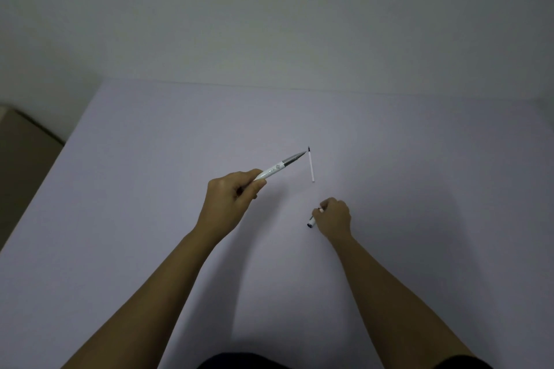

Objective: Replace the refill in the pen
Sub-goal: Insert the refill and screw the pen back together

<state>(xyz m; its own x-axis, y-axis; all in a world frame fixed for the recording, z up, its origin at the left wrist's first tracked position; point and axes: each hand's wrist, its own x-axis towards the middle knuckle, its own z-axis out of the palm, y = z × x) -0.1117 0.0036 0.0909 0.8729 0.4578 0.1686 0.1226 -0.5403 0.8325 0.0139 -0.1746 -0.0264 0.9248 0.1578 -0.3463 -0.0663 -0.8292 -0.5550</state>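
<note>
My left hand (232, 193) grips a white pen (277, 167) by its barrel, above the table. The pen's grey tip points up and to the right. A thin white refill (311, 165) with a dark tip lies on the table just right of the pen's tip, apart from both hands. My right hand (334, 215) rests lower on the table, closed around a small white pen cap (311, 222) whose dark end sticks out at the hand's left side.
The pale table (150, 189) stretches wide around both hands. Its far edge meets a plain wall, and its left edge falls off to a brown floor (21, 159). Dark clothing shows at the bottom of the view.
</note>
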